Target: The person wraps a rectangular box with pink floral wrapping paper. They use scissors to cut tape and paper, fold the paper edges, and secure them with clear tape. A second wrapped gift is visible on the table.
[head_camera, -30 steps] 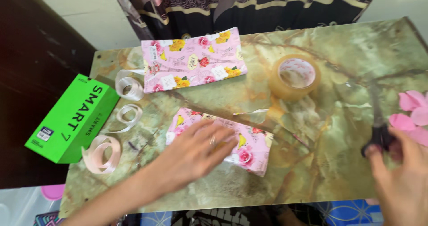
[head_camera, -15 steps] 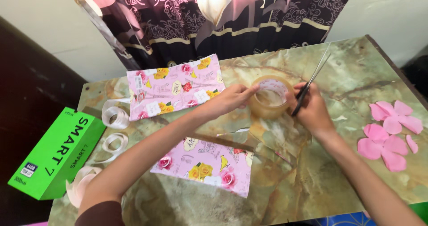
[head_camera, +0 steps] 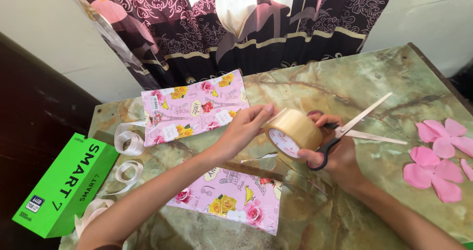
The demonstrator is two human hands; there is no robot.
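My right hand holds a roll of clear brown packing tape lifted off the table, with black-handled scissors hooked on its fingers, blades open and pointing right. My left hand pinches at the roll's top edge with its fingertips. Below both hands lies a pink floral wrapped package. A second pink floral package lies flat at the back of the table.
A green phone box sits at the table's left edge beside loops of pale ribbon. Pink paper petals lie at the right. The marbled green table backs onto a patterned curtain.
The tape roll was resting on the table and is now lifted and tilted in my right hand. My left hand has moved from the near package up to the roll.
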